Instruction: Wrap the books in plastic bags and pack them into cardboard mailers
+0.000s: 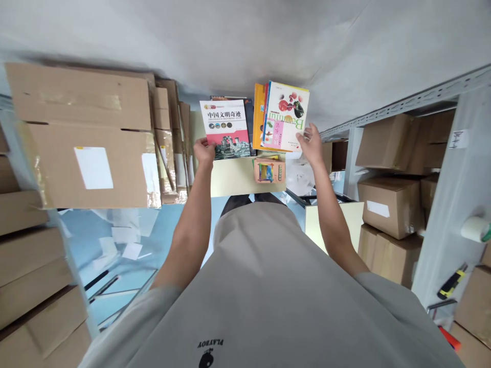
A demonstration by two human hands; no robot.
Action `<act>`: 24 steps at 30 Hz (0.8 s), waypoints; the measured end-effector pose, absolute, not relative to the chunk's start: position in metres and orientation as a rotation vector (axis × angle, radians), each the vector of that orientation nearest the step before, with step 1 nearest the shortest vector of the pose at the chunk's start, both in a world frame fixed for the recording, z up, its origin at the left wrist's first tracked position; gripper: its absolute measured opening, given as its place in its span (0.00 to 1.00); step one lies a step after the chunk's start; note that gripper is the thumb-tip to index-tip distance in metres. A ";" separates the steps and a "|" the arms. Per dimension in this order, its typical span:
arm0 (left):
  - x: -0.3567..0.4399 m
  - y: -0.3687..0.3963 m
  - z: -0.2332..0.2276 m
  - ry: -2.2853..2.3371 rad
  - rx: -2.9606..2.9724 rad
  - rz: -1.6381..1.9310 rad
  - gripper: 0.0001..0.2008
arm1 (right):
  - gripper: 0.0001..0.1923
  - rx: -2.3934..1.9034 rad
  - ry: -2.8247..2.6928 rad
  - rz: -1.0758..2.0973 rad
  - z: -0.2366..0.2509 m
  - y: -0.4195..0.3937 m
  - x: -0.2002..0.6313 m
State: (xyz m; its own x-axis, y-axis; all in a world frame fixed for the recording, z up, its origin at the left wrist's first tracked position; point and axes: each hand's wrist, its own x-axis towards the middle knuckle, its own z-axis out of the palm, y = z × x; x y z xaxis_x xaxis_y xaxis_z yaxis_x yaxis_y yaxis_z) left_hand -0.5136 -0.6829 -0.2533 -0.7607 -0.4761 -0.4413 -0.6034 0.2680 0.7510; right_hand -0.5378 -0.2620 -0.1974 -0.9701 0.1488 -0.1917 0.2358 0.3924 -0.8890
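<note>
My left hand (204,152) is closed on the lower left corner of a book (226,128) with a white, pink and grey cover, Chinese title and small round photos. Dark-covered books (250,120) show partly behind it. My right hand (310,145) pinches the lower right edge of a white book (287,110) with fruit and vegetable pictures, printed upside down to me. Under that book lie others, including an orange one (260,117); whether my fingers also grip these I cannot tell. A small stack of pinkish-orange booklets (270,171) sits nearer my body.
The books are over a pale yellow tabletop (230,181). Folded cardboard boxes (92,168) stand to the left. On the right, a metal shelf (441,194) holds cartons (391,204), and a yellow-black cutter (452,282) is by its post. Paper scraps (126,235) litter the blue floor.
</note>
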 end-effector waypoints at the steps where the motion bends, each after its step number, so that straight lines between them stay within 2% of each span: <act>1: -0.516 -0.683 -0.254 2.359 -1.117 1.511 0.15 | 0.51 0.360 2.589 -1.633 -0.192 -0.262 -0.532; 4: -0.521 -0.682 -0.254 2.302 -1.209 1.557 0.16 | 0.46 0.362 2.717 -1.569 -0.164 -0.272 -0.512; 7: -0.523 -0.682 -0.253 2.317 -1.157 1.553 0.14 | 0.36 0.310 2.815 -1.505 -0.131 -0.307 -0.487; 11: -0.514 -0.677 -0.247 2.409 -1.065 1.449 0.12 | 0.28 0.037 2.592 -1.385 -0.118 -0.387 -0.457; 14: -0.504 -0.670 -0.242 2.498 -0.886 1.392 0.15 | 0.29 -0.259 2.404 -1.119 -0.144 -0.445 -0.451; 19: -0.490 -0.656 -0.232 2.552 -0.585 1.408 0.25 | 0.41 -0.220 2.482 -0.596 -0.196 -0.493 -0.462; 21: -0.490 -0.653 -0.231 2.512 -0.607 1.386 0.25 | 0.43 -0.233 2.525 -0.471 -0.204 -0.499 -0.466; 24: -0.502 -0.653 -0.236 2.411 -0.783 1.369 0.19 | 0.42 -0.266 2.543 -0.336 -0.207 -0.501 -0.468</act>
